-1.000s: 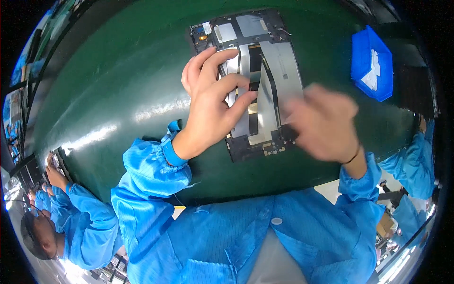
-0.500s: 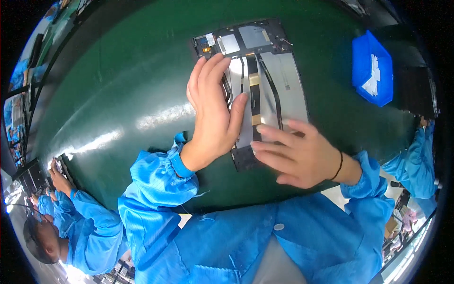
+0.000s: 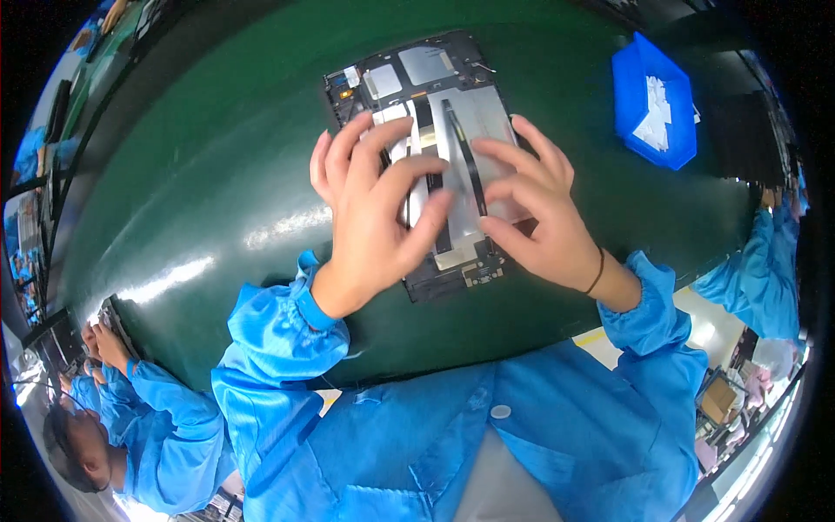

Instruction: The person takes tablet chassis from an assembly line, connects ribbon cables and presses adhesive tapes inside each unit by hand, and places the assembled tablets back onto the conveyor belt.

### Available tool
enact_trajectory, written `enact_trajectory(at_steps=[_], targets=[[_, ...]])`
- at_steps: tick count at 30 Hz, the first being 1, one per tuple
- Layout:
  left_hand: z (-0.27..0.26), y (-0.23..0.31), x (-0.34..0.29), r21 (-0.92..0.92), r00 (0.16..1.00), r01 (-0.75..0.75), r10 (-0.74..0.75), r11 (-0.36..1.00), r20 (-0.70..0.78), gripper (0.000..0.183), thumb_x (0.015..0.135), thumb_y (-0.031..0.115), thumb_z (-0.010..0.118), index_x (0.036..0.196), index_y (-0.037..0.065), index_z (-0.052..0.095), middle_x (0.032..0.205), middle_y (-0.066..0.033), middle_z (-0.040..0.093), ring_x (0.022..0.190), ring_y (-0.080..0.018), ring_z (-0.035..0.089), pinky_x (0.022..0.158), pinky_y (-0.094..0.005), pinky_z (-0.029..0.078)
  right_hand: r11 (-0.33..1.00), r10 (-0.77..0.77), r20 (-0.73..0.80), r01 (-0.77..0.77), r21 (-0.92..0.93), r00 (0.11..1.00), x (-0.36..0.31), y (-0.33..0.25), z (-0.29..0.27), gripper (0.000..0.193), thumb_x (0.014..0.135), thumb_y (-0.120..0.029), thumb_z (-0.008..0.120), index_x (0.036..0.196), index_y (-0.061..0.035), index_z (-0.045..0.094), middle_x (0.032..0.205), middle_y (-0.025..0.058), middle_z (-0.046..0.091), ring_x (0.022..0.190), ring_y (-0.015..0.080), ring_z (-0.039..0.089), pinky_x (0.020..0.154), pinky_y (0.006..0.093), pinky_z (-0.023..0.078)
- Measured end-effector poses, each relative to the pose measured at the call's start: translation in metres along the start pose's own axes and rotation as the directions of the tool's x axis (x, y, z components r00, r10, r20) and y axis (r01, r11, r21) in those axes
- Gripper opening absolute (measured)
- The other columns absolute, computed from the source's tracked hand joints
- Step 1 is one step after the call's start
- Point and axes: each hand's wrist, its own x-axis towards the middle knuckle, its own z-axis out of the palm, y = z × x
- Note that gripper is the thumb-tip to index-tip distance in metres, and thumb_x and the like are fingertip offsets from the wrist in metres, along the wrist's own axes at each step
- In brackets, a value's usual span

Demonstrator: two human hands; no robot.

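An opened tablet (image 3: 497,109) lies on the green table, its inner side up, with silver panels and a black frame. Over its left part my left hand (image 3: 370,204) is open, fingers bent and spread, the thumb apart from the forefinger. A black strip with gold-coloured patches (image 3: 434,183) runs down the middle next to its fingertips. At the right side my right hand (image 3: 544,213) is also open, fingers curved apart. Its thumb and forefinger tips are close to a thin black cable (image 3: 468,157); whether they touch it I cannot tell. My hands cover parts of both tablet sides.
A blue bin (image 3: 683,130) with white paper pieces (image 3: 657,117) stands at the right of the green table (image 3: 217,148). A co-worker in blue (image 3: 165,426) sits at the lower left, handling something. Another blue sleeve (image 3: 757,287) shows at the right edge.
My right hand has moved up and left over the tablet's right side, its fingers now curved. My left hand's fingers have bent and spread. Tablet and bin appear shifted left in view.
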Motion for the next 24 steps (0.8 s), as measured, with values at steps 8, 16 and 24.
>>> enact_trajectory(at_steps=[8, 16, 24], targets=[[0.012, 0.019, -0.014, 0.103, 0.920, -0.349, 0.361, 0.932, -0.153, 0.013, 0.069, 0.024, 0.074, 0.081, 0.024, 0.071, 0.091, 0.0072, 0.064, 0.098, -0.0148, 0.059, 0.105, -0.0484, 0.023, 0.960, 0.022, 0.020, -0.027, 0.278, 1.000, -0.009, 0.000, -0.003, 0.014, 0.078, -0.016, 0.072, 0.091, -0.0132, 0.068, 0.104, 0.0014, 0.065, 0.116, 0.0204, 0.053, 0.108, 0.0460, 0.025], [0.007, 0.026, -0.025, 0.448, 0.752, -0.559, 0.654, 0.698, -0.079, 0.015, 0.073, 0.022, 0.066, 0.085, 0.027, 0.072, 0.090, 0.0080, 0.064, 0.091, -0.0092, 0.060, 0.100, -0.0354, 0.029, 0.965, -0.056, 0.029, 0.047, 0.257, 0.998, -0.007, 0.001, -0.010, 0.007, 0.081, -0.015, 0.071, 0.087, -0.0137, 0.068, 0.092, -0.0001, 0.066, 0.108, 0.0172, 0.057, 0.106, 0.0434, 0.028], [0.000, 0.024, -0.029, 0.218, 0.723, -0.661, 0.687, 0.718, -0.068, 0.014, 0.069, 0.021, 0.075, 0.082, 0.027, 0.072, 0.083, 0.0088, 0.064, 0.091, -0.0119, 0.059, 0.102, -0.0403, 0.026, 0.947, 0.115, -0.125, -0.071, 0.314, 0.985, 0.001, 0.012, -0.026, 0.003, 0.080, -0.011, 0.072, 0.083, -0.0114, 0.071, 0.083, 0.0022, 0.069, 0.081, 0.0167, 0.061, 0.082, 0.0311, 0.043]])
